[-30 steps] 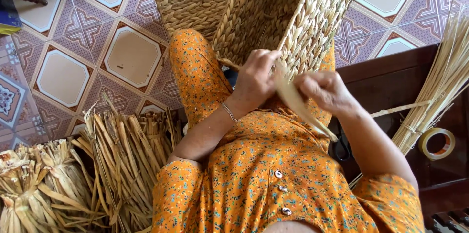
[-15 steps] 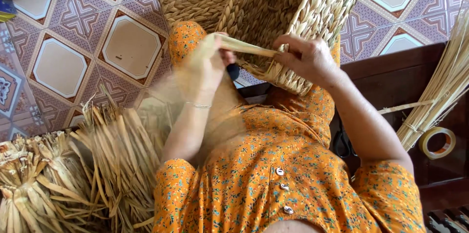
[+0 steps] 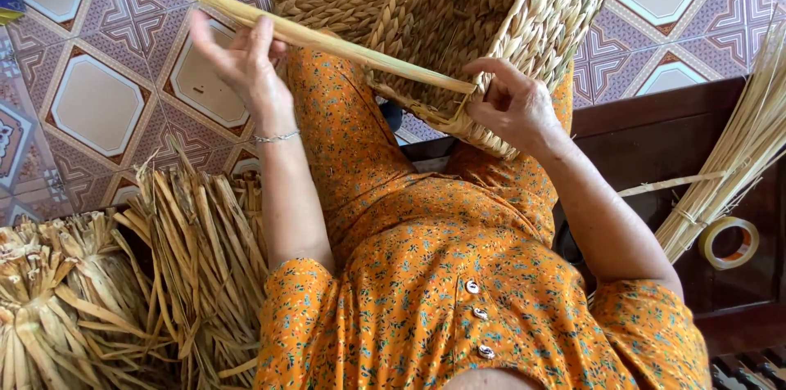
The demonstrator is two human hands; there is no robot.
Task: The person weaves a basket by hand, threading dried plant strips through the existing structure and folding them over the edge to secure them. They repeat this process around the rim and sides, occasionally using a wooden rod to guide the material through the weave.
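Basket: a woven basket (image 3: 458, 13) of pale plaited fibre rests tipped on the person's lap, its open mouth turned toward the chest and its rim lowest.

Strand: a long flat straw-coloured strand (image 3: 327, 40) runs from the basket's lower rim out past its left side, slanting upward and held taut.

Right hand: the right hand (image 3: 512, 103) sits at the basket's lower rim, fingers pinched together on the rim end of the strand, pressing it against the weave.

Left hand: the left hand (image 3: 246, 58) is to the left of the basket, raised over the floor; the strand passes across its fingers, which curl loosely around it, thumb behind. A thin bracelet (image 3: 274, 138) circles that wrist.

Dried reeds: bundles of dried reeds (image 3: 123, 292) lie on the floor below and left of the basket, beside the left elbow.

Straw sheaf: a sheaf of thin pale stalks (image 3: 737, 153) leans to the right of the basket, over a dark wooden bench (image 3: 655, 128).

Tape roll: a roll of tape (image 3: 729, 243) lies on that bench, just beside the sheaf's lower end.

Floor: patterned tiles (image 3: 98, 103) spread left of the basket.
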